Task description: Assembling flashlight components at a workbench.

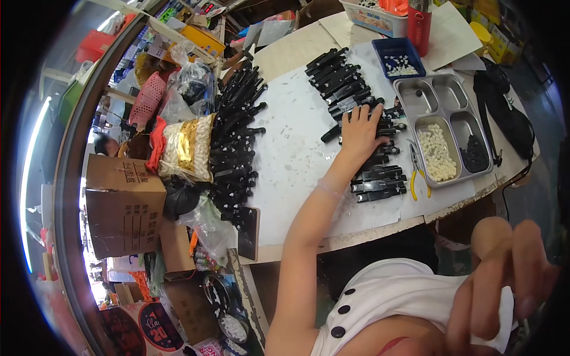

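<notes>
My left hand [359, 133] reaches across the table and rests with spread fingers on a row of black plastic pieces [380, 172] that look like clip-like tools; their exact kind cannot be told. The row runs up the table from near its front edge. Close to the camera at the lower right is my right hand [504, 279], raised off the table with curled, slightly blurred fingers. Something white [504, 314] shows by those fingers, and what they hold is hidden. Yellow-handled pliers [420, 178] lie just right of the black row.
A steel compartment tray [442, 181] with white and black small parts stands at the right, a blue bin [399, 58] behind it. A red bottle [419, 29] stands farther back. More black pieces [234, 142] are piled left, near a phone [249, 233] and a cardboard box [124, 204].
</notes>
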`<state>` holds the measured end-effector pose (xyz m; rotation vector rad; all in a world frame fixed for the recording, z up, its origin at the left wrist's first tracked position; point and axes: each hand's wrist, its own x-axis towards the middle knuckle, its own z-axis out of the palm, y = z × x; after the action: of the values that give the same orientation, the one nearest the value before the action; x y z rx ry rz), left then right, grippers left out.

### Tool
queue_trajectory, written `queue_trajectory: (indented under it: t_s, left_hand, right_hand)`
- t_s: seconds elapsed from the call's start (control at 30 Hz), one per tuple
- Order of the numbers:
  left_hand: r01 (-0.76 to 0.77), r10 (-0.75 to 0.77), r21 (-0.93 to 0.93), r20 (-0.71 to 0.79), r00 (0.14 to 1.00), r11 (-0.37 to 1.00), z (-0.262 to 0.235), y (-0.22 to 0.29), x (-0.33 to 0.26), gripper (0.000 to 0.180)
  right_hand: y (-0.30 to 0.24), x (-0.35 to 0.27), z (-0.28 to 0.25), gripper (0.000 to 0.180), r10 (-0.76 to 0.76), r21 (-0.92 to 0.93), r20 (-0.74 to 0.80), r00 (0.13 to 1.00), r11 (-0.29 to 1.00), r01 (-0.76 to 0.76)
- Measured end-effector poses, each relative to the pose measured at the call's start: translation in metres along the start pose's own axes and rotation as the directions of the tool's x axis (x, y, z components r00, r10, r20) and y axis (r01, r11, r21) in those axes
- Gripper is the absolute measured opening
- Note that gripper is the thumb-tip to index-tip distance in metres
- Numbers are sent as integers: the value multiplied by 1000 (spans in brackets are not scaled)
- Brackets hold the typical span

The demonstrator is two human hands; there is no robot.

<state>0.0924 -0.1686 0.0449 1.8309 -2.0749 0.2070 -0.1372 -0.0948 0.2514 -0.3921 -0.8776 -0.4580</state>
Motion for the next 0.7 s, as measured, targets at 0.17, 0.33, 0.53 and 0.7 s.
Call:
queue_trajectory:
  t_s: [0.17, 0.33, 0.53, 0.7]
  left_hand:
    - [110, -111, -108, -3, 994, 988, 0, -3, -2, 104]
    - [133, -144, -134, -72, 987, 982, 11, 3, 0, 98]
    - [150, -152, -96, -12, 988, 984, 10, 15, 7, 88]
    - [55, -81, -164, -155, 985, 985, -48, 1, -2, 84]
  right_hand:
    - [13, 1, -1, 40, 43, -2, -35, 998, 999, -43]
    - [5, -11, 1, 39, 90, 6, -65, 994, 996, -90]
    - [8, 37, -29, 37, 144, -22, -104, 984, 989, -147]
    - [2, 39, -31, 35, 156, -75, -156, 975, 983, -169]
